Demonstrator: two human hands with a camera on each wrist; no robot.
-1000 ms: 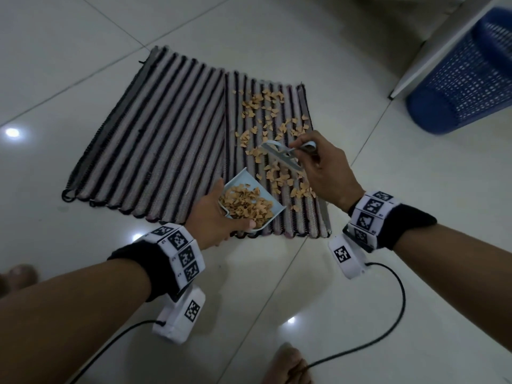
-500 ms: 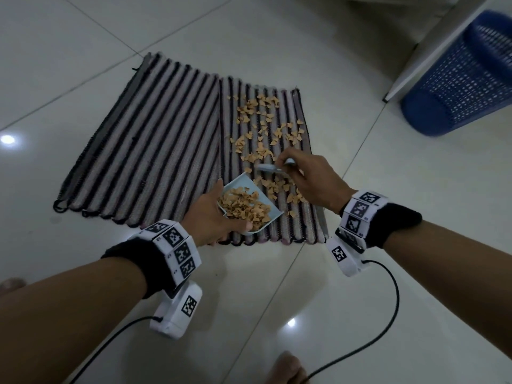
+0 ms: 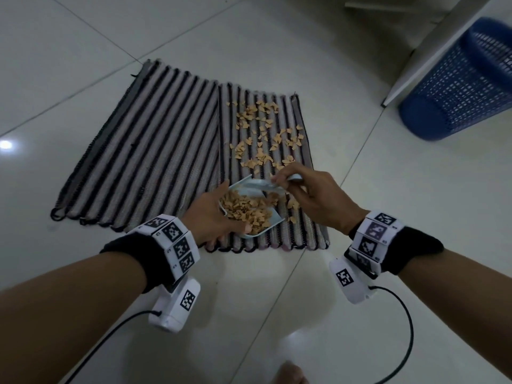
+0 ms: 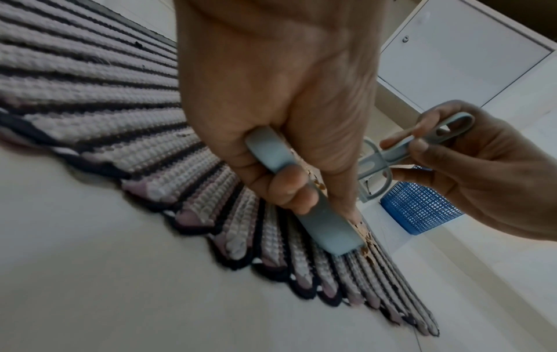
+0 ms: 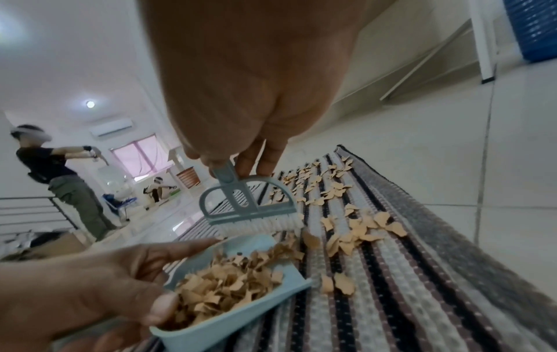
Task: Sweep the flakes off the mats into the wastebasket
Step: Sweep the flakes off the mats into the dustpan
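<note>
Two striped mats lie side by side on the tiled floor: the left mat (image 3: 144,151) is bare, the right mat (image 3: 302,225) carries scattered tan flakes (image 3: 263,134). My left hand (image 3: 213,214) grips a light blue dustpan (image 3: 273,218) heaped with flakes, resting on the right mat's near end. My right hand (image 3: 302,195) pinches the handle of a small blue brush (image 3: 264,185), whose white bristles (image 5: 259,223) sit at the pan's mouth. The blue mesh wastebasket (image 3: 457,87) stands on the floor at the far right, away from both hands.
A white cabinet edge (image 3: 432,56) stands beside the wastebasket. My bare foot (image 3: 288,372) is at the bottom edge, with wrist-camera cables trailing over the tiles. In the right wrist view another person (image 5: 60,176) stands far off near a railing.
My right hand has drawn the brush down the right mat to the dustpan's mouth, pushing flakes in. The pile in the pan has grown. My left hand has kept the pan in place.
</note>
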